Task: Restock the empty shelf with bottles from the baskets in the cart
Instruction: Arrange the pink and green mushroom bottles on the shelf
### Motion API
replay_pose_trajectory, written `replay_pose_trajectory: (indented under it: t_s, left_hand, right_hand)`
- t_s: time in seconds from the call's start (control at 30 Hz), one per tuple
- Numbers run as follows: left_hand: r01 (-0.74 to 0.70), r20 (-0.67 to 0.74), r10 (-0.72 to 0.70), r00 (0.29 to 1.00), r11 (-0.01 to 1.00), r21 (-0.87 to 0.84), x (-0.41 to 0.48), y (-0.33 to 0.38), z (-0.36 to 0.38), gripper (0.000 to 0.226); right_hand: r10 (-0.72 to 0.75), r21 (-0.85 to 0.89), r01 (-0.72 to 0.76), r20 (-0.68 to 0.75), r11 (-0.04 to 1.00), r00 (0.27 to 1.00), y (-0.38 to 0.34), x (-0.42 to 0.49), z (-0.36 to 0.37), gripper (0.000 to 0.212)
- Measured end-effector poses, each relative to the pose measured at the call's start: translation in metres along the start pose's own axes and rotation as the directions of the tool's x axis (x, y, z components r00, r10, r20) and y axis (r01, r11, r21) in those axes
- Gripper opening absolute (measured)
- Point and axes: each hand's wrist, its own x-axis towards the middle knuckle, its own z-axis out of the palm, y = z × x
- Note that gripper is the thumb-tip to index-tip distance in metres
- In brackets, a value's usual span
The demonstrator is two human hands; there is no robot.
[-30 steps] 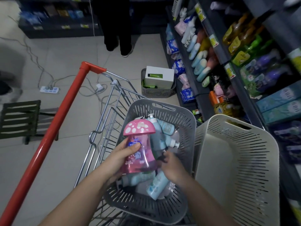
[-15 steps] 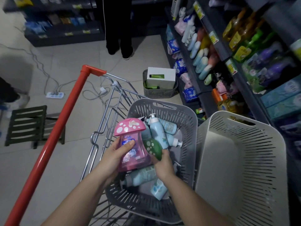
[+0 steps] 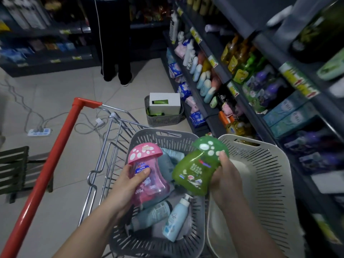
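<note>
My left hand point(image 3: 130, 181) grips a pink mushroom-capped bottle point(image 3: 147, 170), held upright above the grey basket point(image 3: 163, 135). In my right hand point(image 3: 223, 179) is a green mushroom-capped bottle point(image 3: 195, 168), tilted and lifted over the gap between the two baskets. The grey basket sits in the cart point(image 3: 109, 146) and holds several pale blue bottles point(image 3: 176, 218) lying on their sides. Beside it on the right stands a white basket point(image 3: 270, 183), with nothing visible in its exposed interior. Dark shelves point(image 3: 223, 77) on the right carry many bottles and boxes.
The cart's red handle point(image 3: 48, 174) runs diagonally on the left. On the floor ahead stands a small grey basket point(image 3: 163, 118) with a white box on top. A person's legs point(image 3: 115, 53) stand further back. Cables and a power strip point(image 3: 39, 131) lie left; a dark stool point(image 3: 14, 170) too.
My right hand has lifted the green bottle out of the grey basket and up to the right. The pink bottle stays in my left hand. My view has tilted toward the shelves.
</note>
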Motion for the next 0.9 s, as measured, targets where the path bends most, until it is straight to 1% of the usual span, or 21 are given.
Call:
replay_pose_trajectory:
  t_s: [0.03,0.07,0.1,0.13,0.17,0.2,0.23,0.37,0.43,0.47,0.57,0.63,0.77,0.83,0.9]
  left_hand:
    - [-0.009,0.03,0.009,1.0,1.0,0.008,0.0,0.003,0.005,0.061]
    - [-0.015,0.072,0.013,0.997,1.0,0.023,0.0,0.006,0.01,0.069]
    - [-0.017,0.125,0.012,0.992,0.999,0.041,-0.002,0.009,0.015,0.078]
    - [-0.012,0.174,0.002,0.985,0.998,0.059,-0.003,0.011,0.019,0.087]
    - [-0.007,0.217,-0.01,0.976,0.997,0.079,-0.005,0.013,0.024,0.091]
    - [-0.003,0.248,-0.023,0.968,0.995,0.104,-0.008,0.015,0.029,0.094]
    - [0.0,0.266,-0.036,0.963,0.991,0.133,-0.009,0.016,0.035,0.094]
    - [-0.011,0.292,-0.049,0.955,0.98,0.2,-0.016,0.017,0.053,0.069]
    - [-0.006,0.31,-0.055,0.949,0.981,0.192,-0.019,0.016,0.061,0.078]
    - [0.006,0.321,-0.067,0.945,0.982,0.188,-0.022,0.016,0.067,0.076]
    - [0.022,0.341,-0.1,0.935,0.974,0.225,-0.033,0.014,0.087,0.053]
    - [-0.013,0.358,-0.092,0.929,0.96,0.28,-0.04,0.012,0.102,0.047]
    - [-0.069,0.399,-0.078,0.914,0.937,0.342,-0.054,0.001,0.133,0.046]
    - [-0.101,0.438,-0.079,0.895,0.922,0.373,-0.063,-0.008,0.151,0.044]
    - [-0.125,0.479,-0.078,0.874,0.917,0.378,-0.074,-0.018,0.168,0.041]
  right_hand:
    - [0.092,0.033,-0.093,0.037,0.995,0.995,-0.011,-0.002,-0.003,0.045]
    - [0.18,-0.006,-0.18,0.096,0.984,0.979,-0.021,-0.004,-0.007,0.056]
    - [0.258,-0.061,-0.251,0.16,0.966,0.953,-0.028,-0.008,-0.012,0.062]
    - [0.312,-0.111,-0.294,0.219,0.949,0.924,-0.032,-0.013,-0.016,0.059]
    - [0.331,-0.14,-0.304,0.248,0.942,0.911,-0.034,-0.019,-0.02,0.051]
    - [0.321,-0.151,-0.29,0.257,0.945,0.911,-0.033,-0.023,-0.024,0.045]
    - [0.293,-0.16,-0.26,0.246,0.952,0.924,-0.032,-0.027,-0.028,0.046]
    - [0.172,-0.155,-0.142,0.199,0.978,0.965,-0.033,-0.038,-0.042,0.051]
    - [0.134,-0.142,-0.11,0.173,0.984,0.976,-0.038,-0.045,-0.052,0.054]
    - [0.125,-0.145,-0.101,0.167,0.984,0.978,-0.042,-0.049,-0.057,0.054]
    - [0.088,-0.151,-0.064,0.16,0.986,0.983,-0.053,-0.064,-0.075,0.051]
    - [0.05,-0.129,-0.03,0.152,0.991,0.987,-0.061,-0.077,-0.085,0.052]
    - [-0.035,-0.069,0.041,0.093,0.997,0.995,-0.076,-0.108,-0.113,0.045]
    - [-0.081,-0.05,0.084,0.063,0.995,0.995,-0.08,-0.125,-0.131,0.044]
    - [-0.12,-0.032,0.12,0.019,0.992,0.993,-0.081,-0.142,-0.154,0.047]
